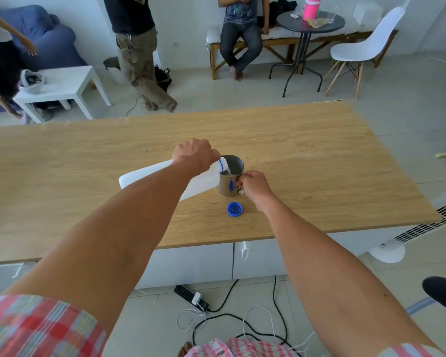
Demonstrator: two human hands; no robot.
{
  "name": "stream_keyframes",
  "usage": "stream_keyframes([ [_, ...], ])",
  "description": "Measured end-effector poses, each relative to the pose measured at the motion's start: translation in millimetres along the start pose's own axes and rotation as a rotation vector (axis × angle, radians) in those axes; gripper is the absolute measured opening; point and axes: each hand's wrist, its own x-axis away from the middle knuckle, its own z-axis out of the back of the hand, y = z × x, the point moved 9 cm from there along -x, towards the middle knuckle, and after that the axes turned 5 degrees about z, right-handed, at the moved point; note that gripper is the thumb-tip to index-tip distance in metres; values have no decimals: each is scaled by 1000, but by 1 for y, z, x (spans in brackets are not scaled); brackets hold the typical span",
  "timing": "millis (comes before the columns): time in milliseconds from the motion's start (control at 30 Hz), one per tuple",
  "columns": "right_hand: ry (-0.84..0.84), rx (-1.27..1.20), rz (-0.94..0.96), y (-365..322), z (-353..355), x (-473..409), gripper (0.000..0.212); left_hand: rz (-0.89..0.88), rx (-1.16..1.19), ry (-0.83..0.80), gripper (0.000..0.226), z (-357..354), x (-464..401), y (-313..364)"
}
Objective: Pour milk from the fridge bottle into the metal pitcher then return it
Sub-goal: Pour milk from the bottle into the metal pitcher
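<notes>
Milk bottle [204, 180]: white plastic, tipped nearly flat, neck with its blue ring resting over the rim of the metal pitcher [229, 176]. A thin white stream runs from the mouth into the pitcher; milk shows inside, level low to middling, hard to read further. Judged step: pouring in progress, return to fridge not yet begun

Left hand [195, 157]: closed round the bottle's shoulder just behind the neck, knuckles up, forearm lying along the bottle body. Gripping that close to the mouth likely gives finer control of the tilt and keeps the stream narrow

Right hand [255, 186]: just right of the pitcher, fingers pinched shut on its handle [240, 188]. Probable reason: the pitcher is light and the bottle neck leans on its rim, so it is braced against sliding or tipping

Bottle cap [234, 209]: blue, lying open side up on the wooden table [319, 163], just nearer the person than the right hand and clear of both. Kept within reach for recapping, and inner face off the tabletop

Risk noted: overshoot if the tilt grows; bottle should be levelled before the milk nears the rim

Beyond the hands, other people and furniture, none involved
</notes>
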Motion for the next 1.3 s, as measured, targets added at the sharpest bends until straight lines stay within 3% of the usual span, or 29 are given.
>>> stream_keyframes([
  [1300,7,-20,-12,3,-1,-3,26,17,-22,-40,33,1,2,1],
])
